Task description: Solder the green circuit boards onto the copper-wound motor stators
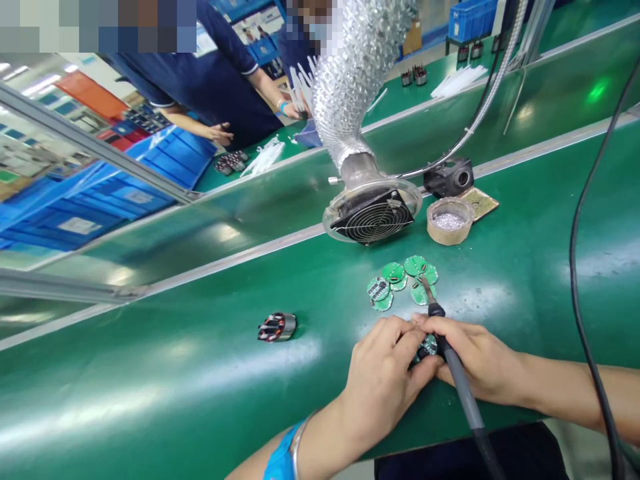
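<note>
My left hand (383,373) is closed, its thumb and fingers pinching a small round circuit board (428,347). Facing it, my right hand (483,360) also has its fingertips at the board's edge. A soldering iron (463,393) lies across the right hand, held at its grip, with its tip pointing away from me. Whatever is under the board is hidden by my fingers. Just beyond the tip, several round green circuit boards (394,272) lie loosely grouped, some overlapping. Off to the left, a motor stator (278,327) with dark and orange windings rests on its side on the green bench.
A fume extractor (375,217) hangs from a foil duct (357,80). Behind the boards stand a round tub (450,223), a flat tin (480,203) and a black holder (450,179). A black cable (577,280) hangs at right. Co-workers (210,87) are across the divider.
</note>
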`<state>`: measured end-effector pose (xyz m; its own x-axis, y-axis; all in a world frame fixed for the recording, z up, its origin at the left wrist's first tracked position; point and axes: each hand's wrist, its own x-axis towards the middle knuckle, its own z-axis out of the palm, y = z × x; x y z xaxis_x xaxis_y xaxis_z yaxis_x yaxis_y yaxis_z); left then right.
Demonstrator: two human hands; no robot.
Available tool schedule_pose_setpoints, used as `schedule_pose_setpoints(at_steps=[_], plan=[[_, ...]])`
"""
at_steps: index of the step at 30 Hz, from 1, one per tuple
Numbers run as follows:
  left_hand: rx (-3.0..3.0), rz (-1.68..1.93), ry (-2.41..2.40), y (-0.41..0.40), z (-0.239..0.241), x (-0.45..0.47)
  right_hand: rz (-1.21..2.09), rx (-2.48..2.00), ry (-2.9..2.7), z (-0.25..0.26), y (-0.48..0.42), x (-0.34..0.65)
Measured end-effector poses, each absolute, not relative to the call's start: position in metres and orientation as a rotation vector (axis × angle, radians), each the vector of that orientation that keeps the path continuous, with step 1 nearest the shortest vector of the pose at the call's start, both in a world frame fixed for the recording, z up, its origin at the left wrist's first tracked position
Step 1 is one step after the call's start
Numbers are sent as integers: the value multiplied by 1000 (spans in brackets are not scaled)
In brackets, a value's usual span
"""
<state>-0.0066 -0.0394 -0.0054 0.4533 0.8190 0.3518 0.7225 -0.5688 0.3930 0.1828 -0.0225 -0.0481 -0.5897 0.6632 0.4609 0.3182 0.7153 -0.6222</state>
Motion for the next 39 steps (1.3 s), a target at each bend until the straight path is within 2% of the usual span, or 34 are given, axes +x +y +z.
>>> schedule_pose_setpoints(at_steps=[4,12,22,28,39], plan=[[2522,914,1308,-42,-15,-6,444,-729,-2323,-50,-27,185],[2248,1151,1259,-40,-31,-8,433,-747,-2327,-55,-22,187],[1822,1025,1315,-45,-31,-27,464,-843,-2320,-54,-24,191],[2185,1014,1377,-57,-32,-20,449,-839,-2305,-53,-25,187],[2137,912,1246,-44,-31,-22,502,-853,-2248,-47,-16,199]])
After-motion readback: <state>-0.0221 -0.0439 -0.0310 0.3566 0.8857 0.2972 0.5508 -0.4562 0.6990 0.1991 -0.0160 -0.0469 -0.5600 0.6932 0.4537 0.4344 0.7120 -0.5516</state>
